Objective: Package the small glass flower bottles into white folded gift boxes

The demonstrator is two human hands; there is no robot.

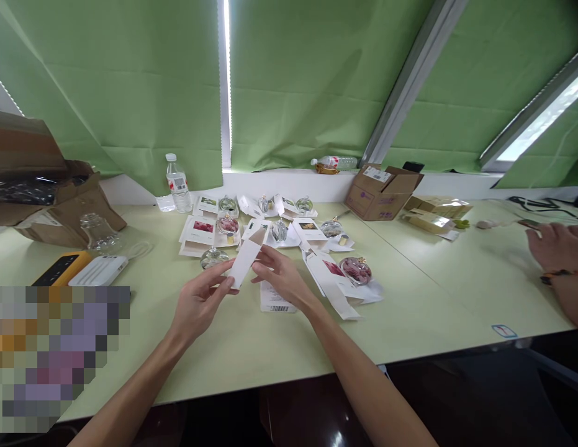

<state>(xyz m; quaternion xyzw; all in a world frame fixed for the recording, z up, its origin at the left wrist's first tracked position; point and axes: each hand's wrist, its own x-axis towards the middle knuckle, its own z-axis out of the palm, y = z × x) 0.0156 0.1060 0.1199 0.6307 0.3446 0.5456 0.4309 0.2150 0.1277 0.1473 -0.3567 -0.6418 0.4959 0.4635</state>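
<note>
A narrow white cardboard box (246, 261) is held tilted above the table, its upper end open with flaps raised. My left hand (200, 301) pinches its lower end between thumb and fingers. At the upper right side, my right hand (282, 276) has its fingertips closed on the box's edge. Beneath lies a white card with a barcode (277, 299). A round glass bottle (214, 257) stands just beyond my left hand. To the right, another round bottle with dark pink contents (356, 270) rests beside an opened white box (329, 279).
Behind are several glass bottles and white boxes with flower pictures (203, 230). A water bottle (177, 183) and carton (382, 192) stand farther back. At left are a torn carton (60, 205) and white power bank (99, 270). Another person's hand (556, 248) rests at right.
</note>
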